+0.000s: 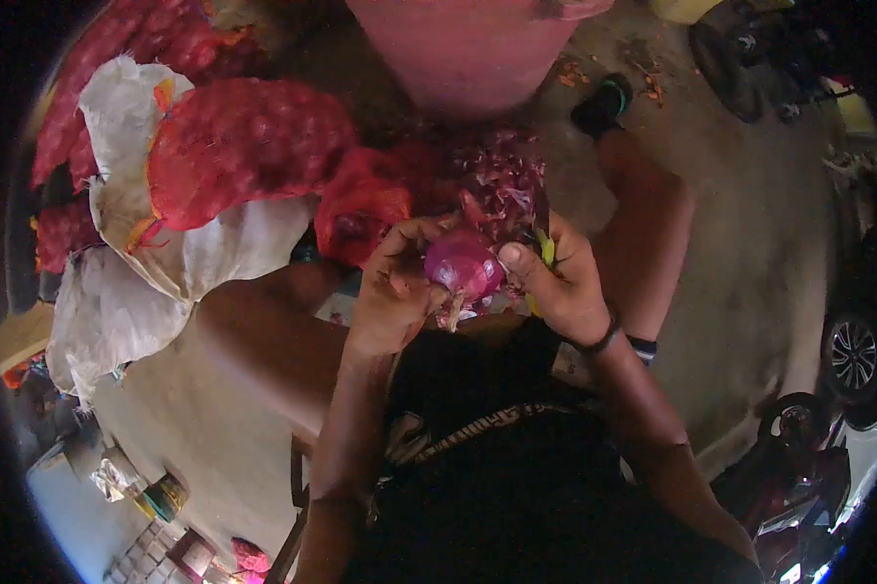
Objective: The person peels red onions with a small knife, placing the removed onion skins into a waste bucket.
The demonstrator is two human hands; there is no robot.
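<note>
A purple-red onion [463, 265] is held between both hands in front of my body. My left hand [392, 290] wraps around its left side with the fingers curled over the top. My right hand [563, 284] presses its thumb against the onion's right side and also grips a small knife with a yellow-green handle [545, 255]; the blade rises dark above the fingers. Loose skin and a root tuft hang under the onion.
A heap of purple onion peels [497, 175] lies on the ground just beyond my hands. A pink tub [467, 54] stands behind it. Red mesh sacks of onions [244, 146] and white sacks [117, 302] pile up at left. Parked vehicles [852, 350] stand at right.
</note>
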